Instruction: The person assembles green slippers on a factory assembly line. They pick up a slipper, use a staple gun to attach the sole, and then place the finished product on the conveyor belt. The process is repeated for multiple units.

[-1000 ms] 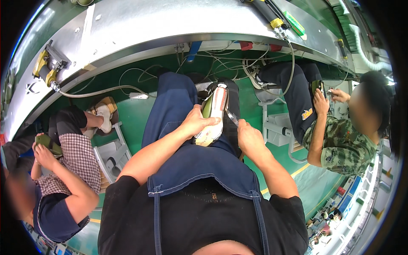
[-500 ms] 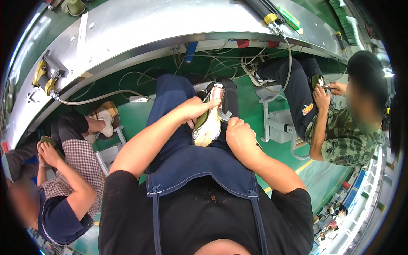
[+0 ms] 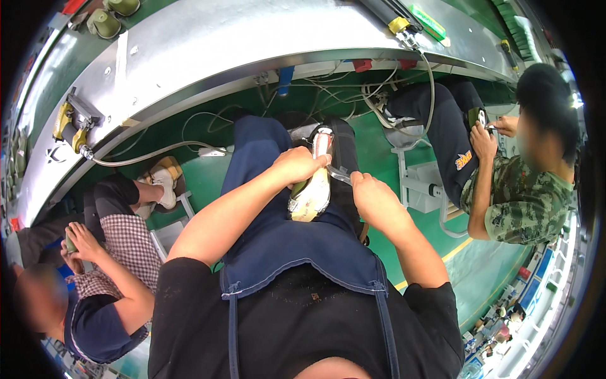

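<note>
shoe [image 3: 308, 203], one, pale, with a green side and a reddish strip along its upward face; located on the person's lap, just beyond the bib of the dark blue apron [image 3: 300, 268]. long axis: runs away from the body toward the table [image 3: 214, 38], leaning slightly right; narrow end outward, broader rounded end toward the body. left hand [image 3: 300, 164]: grip clamped on the shoe, over its middle from the left. right hand [image 3: 374, 194]: grip closed around a thin, shiny tool [image 3: 340, 175], which points left to the shoe's right edge. obscured: the shoe's midsection, under the left hand; the tool's rear part, inside the right; tip contact, not discernible. cut off: table, at the upper rim. edges: table's near edge, well apart from the shoe. open room: green floor [image 3: 382, 155], between the right leg and a grey stool [image 3: 423, 189].
</note>
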A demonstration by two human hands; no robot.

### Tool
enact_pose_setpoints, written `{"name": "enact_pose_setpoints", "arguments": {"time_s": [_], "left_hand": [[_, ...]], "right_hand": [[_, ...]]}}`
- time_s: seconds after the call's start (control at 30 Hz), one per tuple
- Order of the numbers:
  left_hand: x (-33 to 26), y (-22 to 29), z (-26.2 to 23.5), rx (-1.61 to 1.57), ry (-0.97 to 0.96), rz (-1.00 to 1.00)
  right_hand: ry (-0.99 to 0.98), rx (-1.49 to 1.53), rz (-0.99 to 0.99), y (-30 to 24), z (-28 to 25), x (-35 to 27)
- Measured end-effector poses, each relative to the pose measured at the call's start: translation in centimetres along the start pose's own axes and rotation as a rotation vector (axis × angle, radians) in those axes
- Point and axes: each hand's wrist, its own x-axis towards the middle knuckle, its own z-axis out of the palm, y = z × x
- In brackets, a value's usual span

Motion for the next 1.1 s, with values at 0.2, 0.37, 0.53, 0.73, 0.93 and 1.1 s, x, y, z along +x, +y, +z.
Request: {"name": "enact_pose_setpoints", "arguments": {"time_s": [0.2, 0.37, 0.53, 0.73, 0.93, 1.1], "left_hand": [[0.2, -0.3, 0.0, 0.020, -0.035, 0.027], [0.3, -0.9, 0.3, 0.024, -0.042, 0.040], [-0.4, -0.6, -0.2, 0.018, -0.068, 0.073], [-0.3, -3.1, 0.5, 0.001, -0.024, 0.201], [-1.2, -4.6, 2.1, -0.052, 0.177, 0.334], [-1.7, -6.4, 5.1, -0.142, 0.331, 0.462]], "right_hand": [[0.291, 0.055, -0.327, 1.8, 1.8, -0.7], [0.095, 0.566, 0.107, 0.5, -1.8, 0.1], [0.223, 0.544, -0.022, 0.5, 2.9, 3.2], [0.349, 0.544, -0.096, 0.3, 4.6, 3.6], [0.200, 0.455, -0.021, -0.1, 4.0, 3.7], [-0.034, 0.474, -0.005, 0.1, 0.6, 3.7]]}}
